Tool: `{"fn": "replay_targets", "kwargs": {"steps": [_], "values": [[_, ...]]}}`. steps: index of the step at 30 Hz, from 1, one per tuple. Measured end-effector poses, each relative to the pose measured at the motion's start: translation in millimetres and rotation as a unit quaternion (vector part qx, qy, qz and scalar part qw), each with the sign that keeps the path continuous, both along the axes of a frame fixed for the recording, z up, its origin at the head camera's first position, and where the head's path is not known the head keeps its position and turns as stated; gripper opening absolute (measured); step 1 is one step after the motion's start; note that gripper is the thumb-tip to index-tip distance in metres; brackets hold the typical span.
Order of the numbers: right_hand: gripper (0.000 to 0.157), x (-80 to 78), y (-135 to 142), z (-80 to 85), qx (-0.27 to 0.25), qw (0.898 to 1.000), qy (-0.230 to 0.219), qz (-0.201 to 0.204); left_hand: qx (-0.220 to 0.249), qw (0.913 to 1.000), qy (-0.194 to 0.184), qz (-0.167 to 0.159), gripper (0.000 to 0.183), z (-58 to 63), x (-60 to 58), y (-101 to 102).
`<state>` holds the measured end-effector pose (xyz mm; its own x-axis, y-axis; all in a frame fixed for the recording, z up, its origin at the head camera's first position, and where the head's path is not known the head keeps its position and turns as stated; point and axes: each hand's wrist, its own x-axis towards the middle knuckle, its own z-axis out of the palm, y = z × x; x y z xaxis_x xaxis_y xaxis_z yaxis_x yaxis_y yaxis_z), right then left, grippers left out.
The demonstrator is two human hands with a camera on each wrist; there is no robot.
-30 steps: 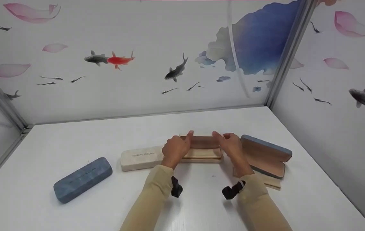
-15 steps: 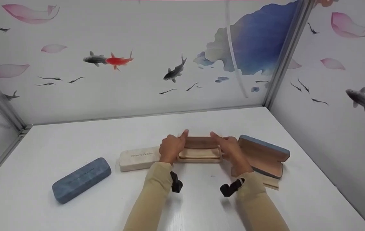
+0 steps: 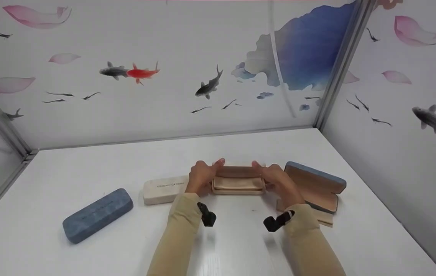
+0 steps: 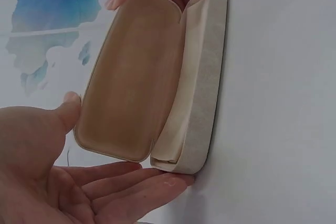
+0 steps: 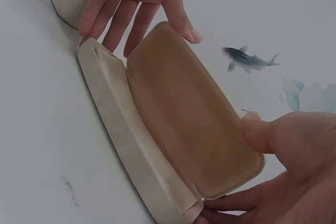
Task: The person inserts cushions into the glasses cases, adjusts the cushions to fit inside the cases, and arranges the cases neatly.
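A cream glasses case (image 3: 238,192) stands with its lid raised at the table's middle, its brown lining (image 4: 131,72) facing me. Folded beige cloth (image 3: 238,184) fills its base. My left hand (image 3: 201,177) is at the case's left end. Its thumb touches the lid edge, and its extended fingers (image 5: 122,20) lie along the end of the case. At the right end, my right hand (image 3: 279,181) mirrors this, with its thumb (image 5: 257,132) against the lid edge and its fingers beside the base, partly hidden.
Left of my left hand lies a closed cream case (image 3: 164,189) with printed lettering. Farther left is a closed blue case (image 3: 98,215). On the right, an opened blue case (image 3: 319,191) stands by a beige cloth (image 3: 325,218). Printed wall panels (image 3: 156,115) border the white table (image 3: 118,165).
My left hand has shifted slightly left and its fingers have straightened along the case's end. The raised lid has tilted slightly toward me. The other cases stay where they were.
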<state>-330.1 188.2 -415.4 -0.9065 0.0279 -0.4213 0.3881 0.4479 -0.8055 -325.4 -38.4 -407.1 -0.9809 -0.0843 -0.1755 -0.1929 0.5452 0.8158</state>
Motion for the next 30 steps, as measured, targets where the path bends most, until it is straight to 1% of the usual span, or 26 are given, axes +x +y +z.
{"fn": "replay_targets", "kwargs": {"steps": [1,3,6,8,9,10,13,15,17,18,20,24,25,27,30], "values": [[0.081,-0.1,0,0.2,-0.004,1.0,-0.002,0.0,0.003,1.0,-0.006,-0.005,0.081,-0.7,-1.0,-1],[0.067,-0.2,1,0.9,-0.01,1.0,-0.001,0.001,0.015,0.9996,-0.021,-0.012,0.083,-1.5,-2.8,-4],[0.053,-0.9,3,1.8,0.008,1.0,0.006,0.014,0.036,0.9979,-0.051,-0.02,0.086,-1.8,-5.6,-7],[0.049,-1.5,4,2.5,0.009,1.0,0.01,0.017,0.037,0.9967,-0.066,-0.029,0.085,-0.7,-7.3,-7],[0.049,-1.8,5,2.3,-0.002,1.0,0.01,0.018,0.035,0.9963,-0.071,-0.032,0.085,-0.1,-8.2,-7],[0.044,-1.9,6,1.9,-0.018,1.0,0.008,0.017,0.031,0.9962,-0.074,-0.035,0.084,0.6,-8.9,-7],[0.036,-1.1,8,-0.8,-0.074,0.997,0.002,0.009,0.011,0.9965,-0.072,-0.041,0.08,1.9,-9.8,-7],[0.035,0.1,9,-3.6,-0.104,0.995,0.0,0.004,0.003,0.9963,-0.074,-0.043,0.077,1.9,-9.6,-6],[0.042,1.2,10,-5.6,-0.126,0.992,0.006,0.002,-0.006,0.9962,-0.074,-0.046,0.075,2.2,-9.0,-5],[0.037,1.8,10,-6.8,-0.132,0.991,0.011,0.003,-0.008,0.996,-0.076,-0.045,0.075,2.4,-8.7,-5],[0.035,3.0,11,-8.0,-0.137,0.99,0.02,0.007,-0.007,0.9959,-0.079,-0.044,0.074,2.7,-7.8,-5],[0.019,4.8,12,-8.5,-0.14,0.99,0.029,0.012,-0.008,0.9966,-0.067,-0.047,0.07,1.7,-5.6,-6],[0.018,4.9,12,-8.1,-0.144,0.989,0.029,0.008,-0.011,0.9968,-0.061,-0.049,0.068,0.9,-5.1,-6],[0.022,4.6,13,-7.6,-0.152,0.988,0.029,0.009,-0.016,0.9972,-0.049,-0.054,0.066,-0.5,-4.0,-7],[0.024,3.0,16,-6.9,-0.151,0.988,0.027,0.025,-0.024,0.9974,-0.031,-0.06,0.063,-1.8,-2.0,-8]]}}
